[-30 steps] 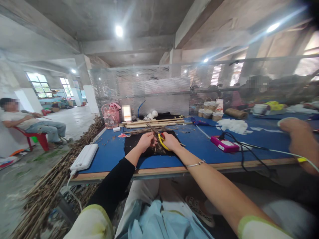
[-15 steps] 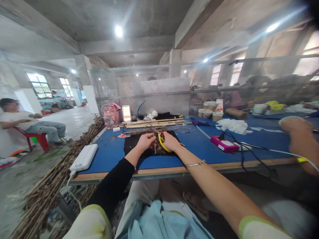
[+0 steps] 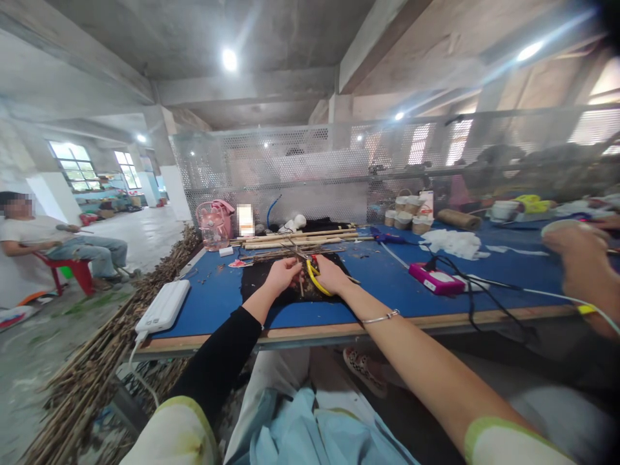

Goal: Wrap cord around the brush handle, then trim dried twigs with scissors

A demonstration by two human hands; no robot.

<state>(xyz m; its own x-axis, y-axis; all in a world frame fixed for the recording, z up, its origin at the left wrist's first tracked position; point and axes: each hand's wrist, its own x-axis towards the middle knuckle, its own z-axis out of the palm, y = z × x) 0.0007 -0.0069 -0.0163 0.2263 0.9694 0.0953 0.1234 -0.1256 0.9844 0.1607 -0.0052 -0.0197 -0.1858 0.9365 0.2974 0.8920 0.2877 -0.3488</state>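
Observation:
Over a black cloth (image 3: 250, 279) on the blue table, both my hands are close together. My left hand (image 3: 283, 274) pinches a short thin brown stick (image 3: 301, 281). Scissors with yellow handles (image 3: 317, 279) are in my right hand (image 3: 330, 274), their blades pointing away from me toward the twigs. A bit of red shows by the right thumb. Thin dark twigs (image 3: 320, 251) lie just beyond my fingers, and longer pale sticks (image 3: 290, 243) lie behind them.
A white power bank (image 3: 165, 306) is at the table's left front. The pink power strip (image 3: 434, 279) with cables is to the right, near white fluff (image 3: 454, 244). Another person's arm (image 3: 588, 274) is at far right. Someone sits on a red chair (image 3: 84, 274) at left.
My hands and the scissors have hardly moved. At left the seated person's hands have shifted, and a foot under the table has moved left.

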